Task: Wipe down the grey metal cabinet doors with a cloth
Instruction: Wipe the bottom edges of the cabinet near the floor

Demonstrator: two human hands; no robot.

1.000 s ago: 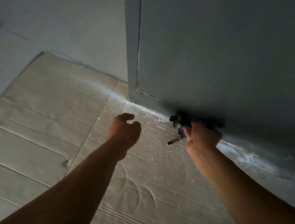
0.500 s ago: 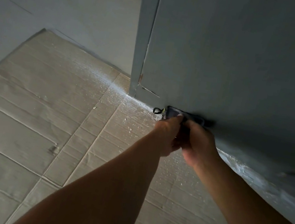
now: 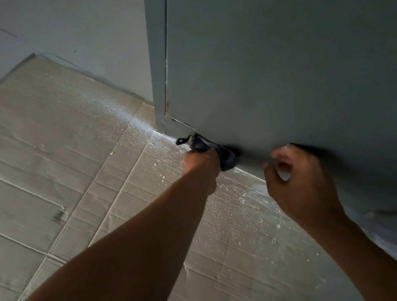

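Left hand (image 3: 202, 162) grips dark cloth (image 3: 218, 151) against closed cabinet door (image 3: 284, 72) bottom.

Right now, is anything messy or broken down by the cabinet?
Yes: white specks lie scattered over the cardboard at the foot of the cabinet door, near where the left hand grips the cloth. The door's lower corner, just above the specks, has a small chipped, rusty-looking spot.

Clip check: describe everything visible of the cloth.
The cloth is dark, soft-looking fabric, bunched up, with a small loop and a yellowish tag at its left end. The left hand grips it from below, holding it at the bottom edge of the grey cabinet door, near its left corner, above the cardboard floor covering.
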